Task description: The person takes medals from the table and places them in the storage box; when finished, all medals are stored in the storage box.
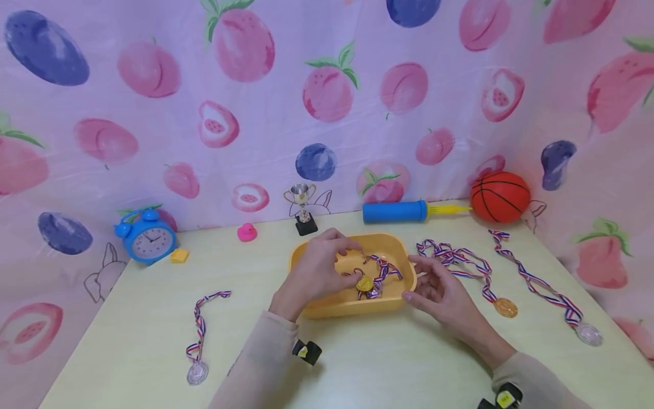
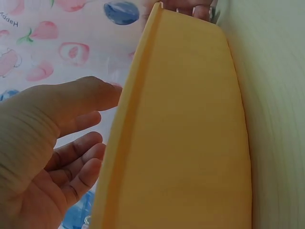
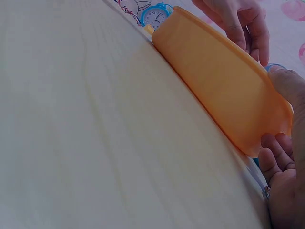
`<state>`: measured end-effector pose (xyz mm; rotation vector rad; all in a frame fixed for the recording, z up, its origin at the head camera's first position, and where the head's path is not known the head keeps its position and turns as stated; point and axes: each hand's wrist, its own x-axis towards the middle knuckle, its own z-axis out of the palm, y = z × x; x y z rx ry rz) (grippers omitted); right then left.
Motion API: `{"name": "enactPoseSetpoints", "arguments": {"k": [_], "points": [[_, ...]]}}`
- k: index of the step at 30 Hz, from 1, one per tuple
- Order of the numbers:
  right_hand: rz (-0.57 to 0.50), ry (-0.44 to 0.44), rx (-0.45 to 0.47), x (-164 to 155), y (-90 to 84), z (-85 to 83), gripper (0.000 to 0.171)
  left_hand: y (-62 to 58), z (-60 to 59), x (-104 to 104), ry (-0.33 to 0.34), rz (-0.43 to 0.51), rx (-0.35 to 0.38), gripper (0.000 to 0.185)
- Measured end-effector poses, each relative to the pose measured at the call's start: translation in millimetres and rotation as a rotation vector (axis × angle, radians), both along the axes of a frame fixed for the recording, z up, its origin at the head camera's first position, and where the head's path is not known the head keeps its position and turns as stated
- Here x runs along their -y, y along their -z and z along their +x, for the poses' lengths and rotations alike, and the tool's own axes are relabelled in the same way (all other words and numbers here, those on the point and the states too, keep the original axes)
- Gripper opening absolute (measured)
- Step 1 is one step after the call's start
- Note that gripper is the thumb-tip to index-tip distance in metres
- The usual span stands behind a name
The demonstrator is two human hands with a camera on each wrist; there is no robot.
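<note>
A yellow-orange plastic tub (image 1: 332,309) stands at the middle of the pale table. Inside it lies a gold medal (image 1: 364,283) with its red, white and blue ribbon bunched around it. My left hand (image 1: 327,261) hovers over the tub's left half, fingers relaxed and holding nothing. The left wrist view shows that hand (image 2: 62,143) spread open beside the tub's wall (image 2: 190,133). My right hand (image 1: 431,284) is at the tub's right end with loosely bent fingers. In the right wrist view it (image 3: 281,162) lies close to the tub's corner (image 3: 228,90); contact is unclear.
Right of the tub lie a gold medal (image 1: 506,307) and a silver medal (image 1: 588,334), ribbons trailing back. Another silver medal (image 1: 197,372) lies front left. Along the back stand a blue alarm clock (image 1: 147,238), pink duck (image 1: 247,232), small trophy (image 1: 304,210), blue pump (image 1: 403,211) and basketball (image 1: 499,196).
</note>
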<state>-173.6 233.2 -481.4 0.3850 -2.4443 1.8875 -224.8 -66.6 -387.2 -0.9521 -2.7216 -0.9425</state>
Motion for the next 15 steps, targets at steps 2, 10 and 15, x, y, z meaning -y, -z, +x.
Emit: {"name": "enactPoseSetpoints", "arguments": {"k": [2,10,15], "points": [[0.001,0.001,-0.006,-0.6,-0.4,-0.1,0.072,-1.3,0.8,0.6,0.002,0.01,-0.01,0.044],[-0.003,-0.004,-0.007,-1.3,-1.6,-0.9,0.072,-5.4,7.7,11.1,-0.009,0.049,-0.024,0.048],[-0.012,-0.003,-0.002,-1.0,-0.8,0.7,0.073,-1.1,11.4,25.8,-0.021,0.065,-0.039,0.052]]}}
